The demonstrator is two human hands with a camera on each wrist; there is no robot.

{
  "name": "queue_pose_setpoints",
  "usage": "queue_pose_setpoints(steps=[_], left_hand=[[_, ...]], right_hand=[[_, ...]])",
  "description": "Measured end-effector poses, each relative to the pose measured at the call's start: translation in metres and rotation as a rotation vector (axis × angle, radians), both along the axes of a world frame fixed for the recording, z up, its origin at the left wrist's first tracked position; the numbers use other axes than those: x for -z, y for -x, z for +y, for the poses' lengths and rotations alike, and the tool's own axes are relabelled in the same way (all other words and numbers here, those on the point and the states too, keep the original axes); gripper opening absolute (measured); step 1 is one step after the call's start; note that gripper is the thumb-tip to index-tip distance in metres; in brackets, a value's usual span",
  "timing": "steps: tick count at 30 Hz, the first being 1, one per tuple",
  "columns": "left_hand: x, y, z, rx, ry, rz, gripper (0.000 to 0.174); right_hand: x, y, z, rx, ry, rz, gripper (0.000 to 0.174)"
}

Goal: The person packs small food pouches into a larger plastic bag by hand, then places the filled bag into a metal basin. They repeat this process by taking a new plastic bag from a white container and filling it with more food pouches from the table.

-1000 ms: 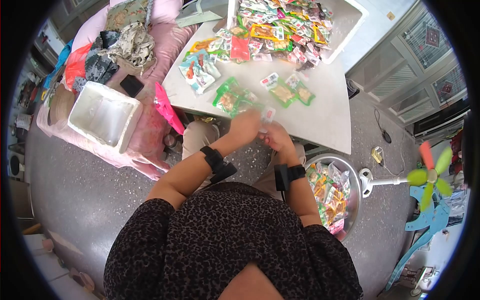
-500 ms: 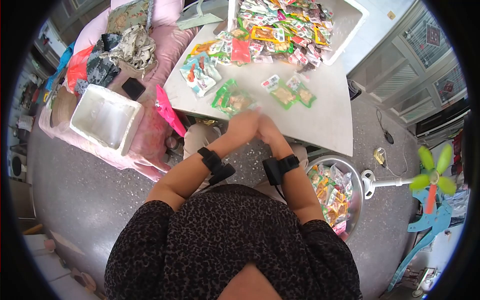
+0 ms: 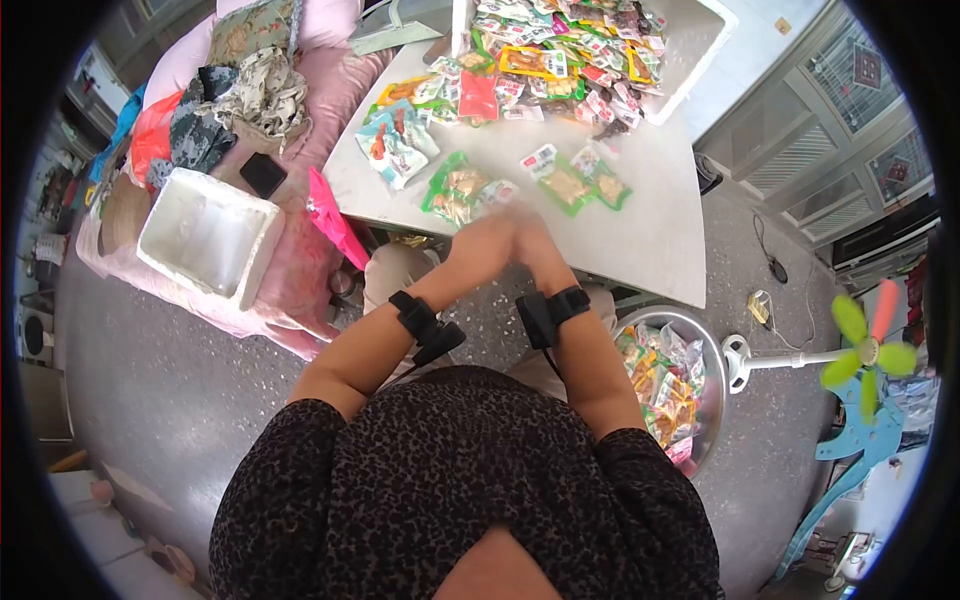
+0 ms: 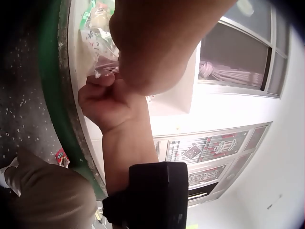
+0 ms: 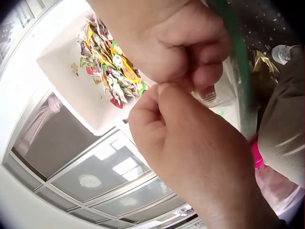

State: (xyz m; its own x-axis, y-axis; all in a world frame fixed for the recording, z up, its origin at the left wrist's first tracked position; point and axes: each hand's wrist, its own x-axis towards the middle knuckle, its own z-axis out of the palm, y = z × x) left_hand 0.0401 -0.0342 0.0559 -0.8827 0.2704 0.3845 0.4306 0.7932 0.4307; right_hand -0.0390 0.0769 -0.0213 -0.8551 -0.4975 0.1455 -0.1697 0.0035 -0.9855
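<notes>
Head view: both grips meet, blurred, at the near edge of the worktop (image 3: 640, 245); the wrist views tell more. The right grip (image 5: 183, 47) is narrow, fingers curled, holding a clear packet (image 4: 106, 67) by its film, just at the worktop's near edge. The left grip (image 5: 183, 129) is narrow too, thumb against forefinger and touching the right; it seems to pinch the same packet, though the exact spot is hidden. Holding the film from both sides probably keeps it taut.

Just past the grips, on the near part of the worktop, lies a green packet (image 3: 462, 190), likely left there to be close at hand. A green-edged pair (image 3: 565, 188) lies nearer the worktop's middle, well apart from the bulk, perhaps to keep it separate. A blue packet (image 3: 400, 145) lies by the worktop's left edge.

On the floor, beside the worktop's near right corner, stands a basin (image 3: 714, 400) full of packets, presumably put within easy reach of the right arm. Left of the worktop, a tub (image 3: 190, 195) sits on a bed (image 3: 330, 80).

On the worktop's far side, a heap (image 3: 560, 70) lies in a foam box (image 3: 690, 55) and spreads forward, which should save reaching in.
</notes>
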Motion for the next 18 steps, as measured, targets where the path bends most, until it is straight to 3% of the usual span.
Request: queue_pose_setpoints(steps=[2,5,8,11,14,17,18], left_hand=[[0.003,-0.002,0.0,-0.019,-0.066,0.082,0.012],[0.002,-0.006,-0.007,-0.005,-0.033,0.156,0.018],[-0.004,-0.021,-0.012,-0.025,-0.017,0.206,0.033],[0.012,-0.032,-0.021,-0.056,0.06,0.27,0.046],[0.031,-0.032,-0.021,-0.082,0.12,0.326,0.048],[0.034,-0.026,-0.02,-0.083,0.145,0.376,0.044],[0.033,-0.024,-0.02,-0.078,0.154,0.392,0.042]], right_hand=[[-0.024,-0.004,-0.007,0.047,-0.163,-0.048,0.015],[-0.054,-0.019,-0.008,0.074,0.055,-0.379,0.012],[-0.052,-0.024,0.009,0.116,0.167,-0.472,0.01],[-0.047,-0.029,0.029,0.026,-0.075,-0.561,0.012],[-0.049,-0.034,0.038,0.405,-0.086,-0.397,0.021],[-0.031,-0.016,0.039,0.674,-0.247,0.304,0.031],[-0.033,-0.01,0.038,0.61,-0.271,0.35,0.03]])
